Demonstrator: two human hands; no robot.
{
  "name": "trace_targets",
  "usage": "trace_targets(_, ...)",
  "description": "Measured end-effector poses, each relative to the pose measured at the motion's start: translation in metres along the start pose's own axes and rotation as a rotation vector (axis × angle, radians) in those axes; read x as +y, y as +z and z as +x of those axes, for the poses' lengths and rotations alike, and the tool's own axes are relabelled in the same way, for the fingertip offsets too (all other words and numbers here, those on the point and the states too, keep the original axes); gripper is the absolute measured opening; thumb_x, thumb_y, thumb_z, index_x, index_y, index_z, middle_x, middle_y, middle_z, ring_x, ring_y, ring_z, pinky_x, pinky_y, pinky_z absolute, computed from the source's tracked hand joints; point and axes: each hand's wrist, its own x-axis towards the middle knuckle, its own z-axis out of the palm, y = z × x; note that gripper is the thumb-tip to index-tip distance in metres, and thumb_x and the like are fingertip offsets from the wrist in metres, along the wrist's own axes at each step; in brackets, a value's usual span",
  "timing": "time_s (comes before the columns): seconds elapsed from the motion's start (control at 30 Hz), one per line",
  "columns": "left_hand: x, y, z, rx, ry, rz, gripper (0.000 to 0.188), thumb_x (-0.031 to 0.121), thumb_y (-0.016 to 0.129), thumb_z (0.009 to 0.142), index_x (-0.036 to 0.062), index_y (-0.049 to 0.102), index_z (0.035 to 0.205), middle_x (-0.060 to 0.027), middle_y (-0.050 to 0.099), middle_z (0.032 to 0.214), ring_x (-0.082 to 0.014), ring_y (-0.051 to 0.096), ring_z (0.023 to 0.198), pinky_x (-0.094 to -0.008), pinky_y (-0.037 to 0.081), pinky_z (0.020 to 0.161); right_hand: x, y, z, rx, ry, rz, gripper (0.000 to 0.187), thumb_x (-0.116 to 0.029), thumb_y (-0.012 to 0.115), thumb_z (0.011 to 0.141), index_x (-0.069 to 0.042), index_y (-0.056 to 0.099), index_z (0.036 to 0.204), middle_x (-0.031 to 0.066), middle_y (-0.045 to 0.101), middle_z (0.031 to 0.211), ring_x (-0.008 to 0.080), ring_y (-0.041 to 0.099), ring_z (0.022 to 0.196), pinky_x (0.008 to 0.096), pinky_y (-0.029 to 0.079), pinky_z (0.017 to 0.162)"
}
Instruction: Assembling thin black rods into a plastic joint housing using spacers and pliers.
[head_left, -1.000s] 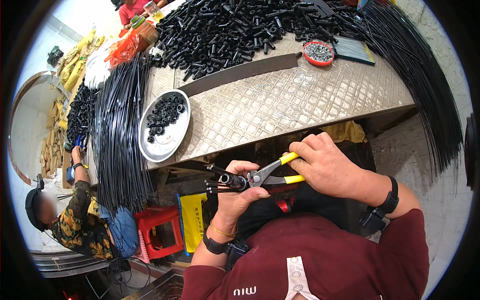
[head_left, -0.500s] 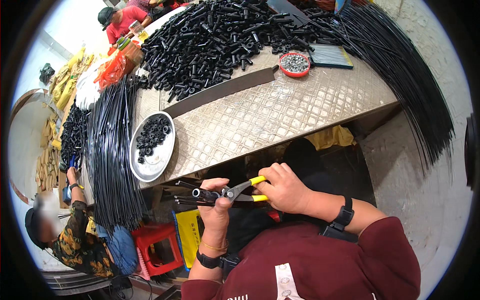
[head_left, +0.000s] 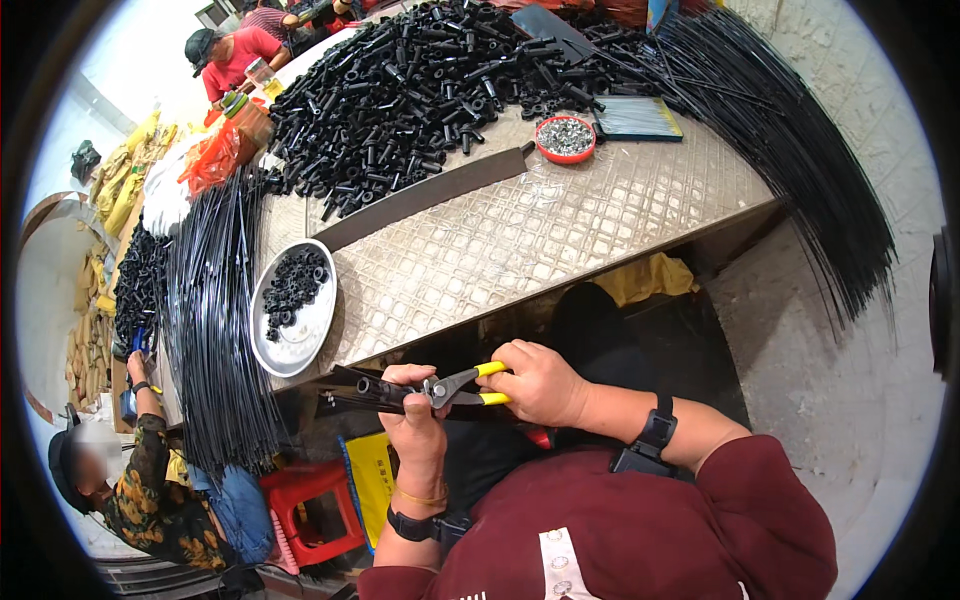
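Just off the table's near edge, in front of my body, my left hand [head_left: 415,430] is wrapped round a black tubular part [head_left: 380,391]. Several thin black rods [head_left: 343,403] stick out to the left from the same grip. My right hand [head_left: 543,384] holds a pair of pliers [head_left: 490,369] by its yellow handles, which are spread apart. The jaws of the pliers point left and meet the part beside my left thumb and fingers. Exactly what the jaws bite on is too small to make out.
On the patterned table [head_left: 480,260] lie a heap of black tubular parts [head_left: 390,100], a metal bar [head_left: 430,197], a white basin [head_left: 305,340] of black rings and a red dish [head_left: 566,141] of small metal pieces. Long black rods [head_left: 215,330] overhang its left. Co-workers sit left and far left.
The view has shifted slightly. My hands, the pliers and the tubular part sit a little further left and lower; the part's open end has turned. Both grips are kept.
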Motion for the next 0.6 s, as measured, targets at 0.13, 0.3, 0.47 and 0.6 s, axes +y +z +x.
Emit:
trace_targets(0.13,0.001,-0.002,0.008,0.002,-0.016,-0.111,0.074,0.072,0.055,0.072,0.0041,0.051,0.102,-0.0016,0.049,0.067,-0.008,0.042,0.048,-0.0217,0.034,0.045,-0.006,-0.043,0.016,0.048,0.033,-0.002,0.015,-0.01,0.067,0.07,-0.007,0.063,0.085,0.0092,0.05,0.082,0.0272,0.054,0.075,0.0362,0.046,0.066)
trace_targets(0.3,0.0,-0.008,0.008,-0.007,-0.034,-0.2,0.084,0.078,0.048,0.068,0.0034,0.051,0.108,-0.0006,0.047,0.067,-0.0082,0.04,0.045,-0.0226,0.032,0.043,0.027,-0.094,0.056,0.031,0.266,-0.314,0.018,-0.014,0.067,0.077,-0.003,0.059,0.09,0.0137,0.049,0.085,0.0332,0.054,0.075,0.0417,0.045,0.063)
trace_targets(0.47,-0.003,-0.014,0.01,-0.008,-0.044,-0.245,0.085,0.078,0.048,0.068,0.003,0.051,0.107,-0.0007,0.048,0.067,-0.0081,0.039,0.045,-0.0225,0.032,0.043,0.041,-0.09,0.074,-0.13,0.356,-0.462,0.023,-0.02,0.066,0.08,-0.004,0.058,0.096,0.0137,0.05,0.093,0.0328,0.056,0.085,0.043,0.047,0.071)
trace_targets(0.6,-0.005,-0.022,0.011,-0.008,-0.035,-0.248,0.085,0.079,0.048,0.068,0.003,0.052,0.106,-0.001,0.047,0.067,-0.0084,0.039,0.045,-0.0227,0.032,0.043,0.037,-0.078,0.089,-0.187,0.394,-0.49,0.022,-0.018,0.065,0.079,-0.004,0.059,0.095,0.0144,0.05,0.093,0.0331,0.055,0.086,0.043,0.047,0.072)
